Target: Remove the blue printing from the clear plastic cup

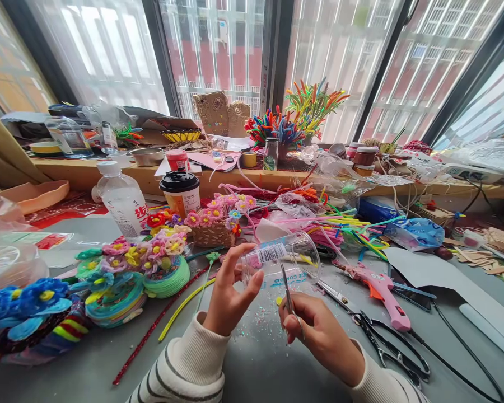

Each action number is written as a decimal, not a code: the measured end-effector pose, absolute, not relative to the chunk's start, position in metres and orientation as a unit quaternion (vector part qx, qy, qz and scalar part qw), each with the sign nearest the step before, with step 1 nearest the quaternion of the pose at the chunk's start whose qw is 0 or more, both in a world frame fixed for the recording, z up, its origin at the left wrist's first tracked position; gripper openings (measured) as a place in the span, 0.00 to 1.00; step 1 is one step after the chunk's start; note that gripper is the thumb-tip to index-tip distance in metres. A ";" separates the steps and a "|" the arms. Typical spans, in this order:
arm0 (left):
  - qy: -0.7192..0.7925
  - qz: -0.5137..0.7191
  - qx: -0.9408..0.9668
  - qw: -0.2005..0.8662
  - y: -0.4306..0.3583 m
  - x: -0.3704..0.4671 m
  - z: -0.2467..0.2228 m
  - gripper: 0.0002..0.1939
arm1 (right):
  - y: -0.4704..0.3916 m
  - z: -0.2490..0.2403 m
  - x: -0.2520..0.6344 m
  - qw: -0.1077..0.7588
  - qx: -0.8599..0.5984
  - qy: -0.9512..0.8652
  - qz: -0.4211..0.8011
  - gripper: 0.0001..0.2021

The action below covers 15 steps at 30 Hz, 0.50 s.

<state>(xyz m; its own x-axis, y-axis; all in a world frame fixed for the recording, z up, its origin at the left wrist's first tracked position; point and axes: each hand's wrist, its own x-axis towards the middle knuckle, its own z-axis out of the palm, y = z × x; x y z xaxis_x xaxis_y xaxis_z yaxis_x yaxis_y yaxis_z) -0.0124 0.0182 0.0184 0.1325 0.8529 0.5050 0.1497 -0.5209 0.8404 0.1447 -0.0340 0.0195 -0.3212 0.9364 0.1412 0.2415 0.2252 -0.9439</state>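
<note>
My left hand point(231, 296), fingers and thumb clamped on a clear, barcoded plastic cup point(283, 260), tipped sideways above the grey tabletop point(252, 375). Slim metal scissors point(286, 285), at the cup, gripped in my right hand's point(319, 324) curled fingers. Pink plastic glue gun point(384, 294), lying alongside.

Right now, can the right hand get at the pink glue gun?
Probably not yet: the right hand holds a metal tool; black-handled scissors lie between it and the glue gun.

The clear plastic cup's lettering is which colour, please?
The lettering is blue, clearest in the head view.
</note>
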 end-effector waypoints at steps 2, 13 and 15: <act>0.377 0.557 0.670 0.313 0.018 -0.013 0.018 0.17 | -0.034 0.020 0.144 0.384 -0.435 -0.679 0.449 0.27; 0.376 0.531 0.706 0.280 0.021 -0.020 0.014 0.18 | -0.036 0.020 0.146 0.371 -0.406 -0.683 0.480 0.27; 0.383 0.526 0.710 0.270 0.022 -0.020 0.014 0.18 | -0.037 0.019 0.147 0.371 -0.402 -0.682 0.485 0.27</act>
<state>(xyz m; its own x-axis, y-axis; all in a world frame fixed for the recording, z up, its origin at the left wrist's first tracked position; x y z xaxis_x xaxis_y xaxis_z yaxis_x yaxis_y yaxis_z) -0.0196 0.0216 0.0136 0.1535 0.8276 0.5400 0.2590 -0.5610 0.7862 0.1469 -0.0365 0.0186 -0.4016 0.9082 0.1176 0.1880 0.2074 -0.9600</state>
